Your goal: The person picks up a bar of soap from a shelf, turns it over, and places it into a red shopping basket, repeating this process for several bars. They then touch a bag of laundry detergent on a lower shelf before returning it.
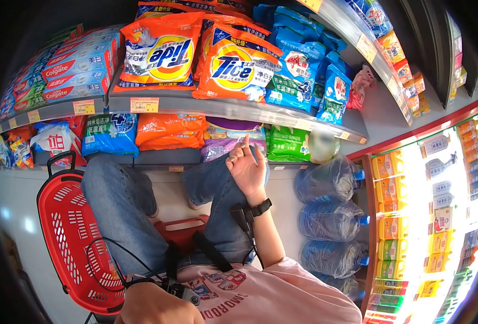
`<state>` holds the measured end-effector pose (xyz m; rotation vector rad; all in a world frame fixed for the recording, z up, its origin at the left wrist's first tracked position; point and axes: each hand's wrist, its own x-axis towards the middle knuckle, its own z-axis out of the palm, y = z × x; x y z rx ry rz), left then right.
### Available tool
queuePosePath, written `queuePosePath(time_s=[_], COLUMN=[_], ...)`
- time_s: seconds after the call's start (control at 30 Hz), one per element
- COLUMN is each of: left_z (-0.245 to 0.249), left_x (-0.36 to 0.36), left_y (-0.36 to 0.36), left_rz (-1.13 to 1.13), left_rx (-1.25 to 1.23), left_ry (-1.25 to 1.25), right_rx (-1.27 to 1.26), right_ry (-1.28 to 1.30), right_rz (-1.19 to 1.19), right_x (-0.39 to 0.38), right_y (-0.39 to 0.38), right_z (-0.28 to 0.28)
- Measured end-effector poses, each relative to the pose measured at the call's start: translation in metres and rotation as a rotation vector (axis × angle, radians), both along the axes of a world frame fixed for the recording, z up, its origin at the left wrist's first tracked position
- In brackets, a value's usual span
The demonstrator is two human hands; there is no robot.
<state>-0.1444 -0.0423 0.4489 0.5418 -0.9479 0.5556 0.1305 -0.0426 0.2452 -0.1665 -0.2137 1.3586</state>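
Observation:
My right hand [248, 167], with a black band on its wrist, is raised palm up in front of the lower shelf. Its fingers are apart and partly curled, and it holds nothing. Closest to it are a purple bag [233, 147] and a green bag [288, 143]. My left hand [161, 308] is near the camera at the bottom edge, by a small device [190, 296] on my chest; its fingers are hidden. Above stand orange Tide detergent bags [238, 63], one of them upside down [163, 51], beside blue detergent bags [298, 70].
A red shopping basket [47, 216] stands left of my legs. Colgate boxes [77, 73] are stacked on the upper shelf at left. Large water bottles [330, 220] line the right side, by a shelf of yellow packages [390, 189]. A red stool [181, 229] is between my legs.

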Motion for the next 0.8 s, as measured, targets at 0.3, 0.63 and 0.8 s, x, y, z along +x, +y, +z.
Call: queuePosePath(time_s=[0.3,0.63,0.8], left_z=[0.0,-0.004,-0.003], left_x=[0.001,0.004,0.008], left_y=[0.004,0.007,0.005], left_rz=[-0.009,-0.057,-0.021], left_rx=[0.039,0.093,0.118], left_ry=[-0.002,-0.027,-0.061], right_rx=[0.017,0.009,0.022], right_ry=[0.0,0.037,0.019], right_rz=[0.007,0.014,0.017], right_x=[0.002,0.001,0.001], right_y=[0.0,0.0,0.0], right_z=[-0.003,-0.002,-0.003])
